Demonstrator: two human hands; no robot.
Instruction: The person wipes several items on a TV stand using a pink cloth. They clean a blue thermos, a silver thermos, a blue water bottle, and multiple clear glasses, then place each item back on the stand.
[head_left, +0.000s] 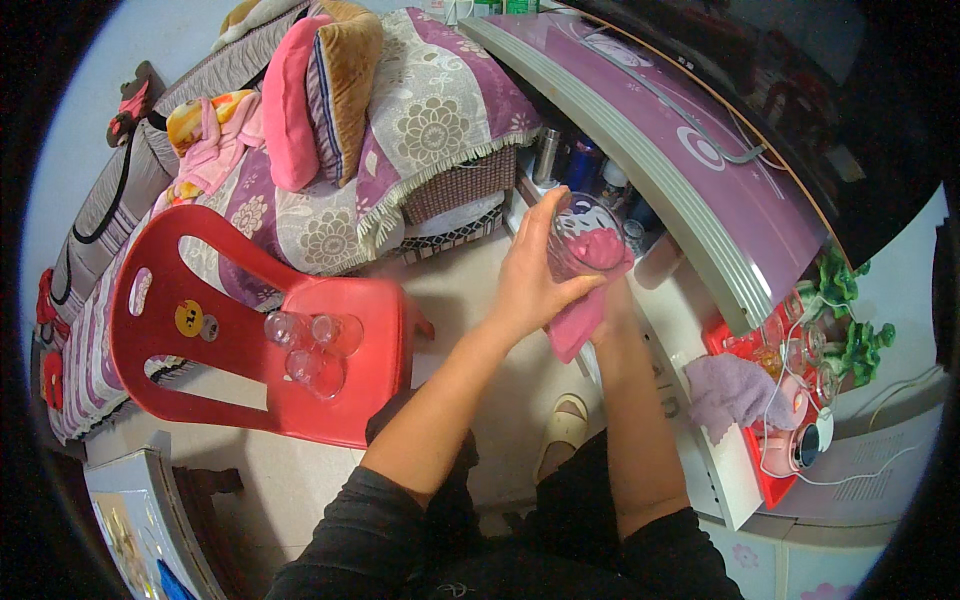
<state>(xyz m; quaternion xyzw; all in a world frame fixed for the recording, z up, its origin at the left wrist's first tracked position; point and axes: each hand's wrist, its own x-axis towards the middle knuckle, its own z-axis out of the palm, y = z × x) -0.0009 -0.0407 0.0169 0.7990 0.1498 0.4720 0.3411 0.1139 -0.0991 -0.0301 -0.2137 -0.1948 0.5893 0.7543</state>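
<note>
Out in front of me, my left hand (535,270) is wrapped round a clear drinking glass (573,212), its open mouth tilted up toward me. A pink cloth (568,330) is bunched at the glass, with more of it hanging below. Behind the glass and cloth is my right hand (612,305), closed on the cloth; its fingers are mostly hidden. To the left, a small group of clear drinking glasses (315,370) stands on the seat of a red plastic chair (375,400).
A sofa with a patterned cover (430,120) and cushions lies beyond the chair. At right is a purple-topped cabinet (700,130) with bottles under it. Nearer, a red tray (775,490) with glasses and a purple towel (730,390) rests on a white ledge.
</note>
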